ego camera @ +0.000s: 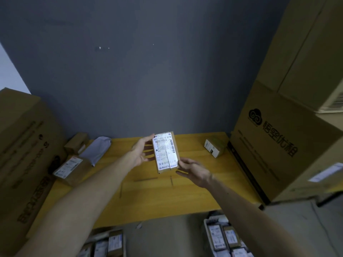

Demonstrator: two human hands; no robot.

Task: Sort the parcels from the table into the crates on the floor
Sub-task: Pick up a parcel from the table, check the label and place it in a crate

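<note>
Above the yellow table [185, 197] I hold up a small cardboard parcel [166, 153], its white shipping label facing me. My left hand [142, 152] grips its left side, thumb at the top corner and fingers behind. My right hand [193, 172] holds its lower right corner with the thumb on the edge. On the table lie a brown box [71, 168] at the left, a grey bag parcel [98, 149], another small box [77, 142] behind it, and a small box [214, 146] at the right. Two crates on the floor hold labelled parcels, left [104, 245] and right [225, 238].
Big cardboard cartons flank the table: one at the left [22, 156], a tall stack at the right [289, 117]. A dark grey wall stands behind. Grey floor [163, 236] shows between the two crates below the table's front edge.
</note>
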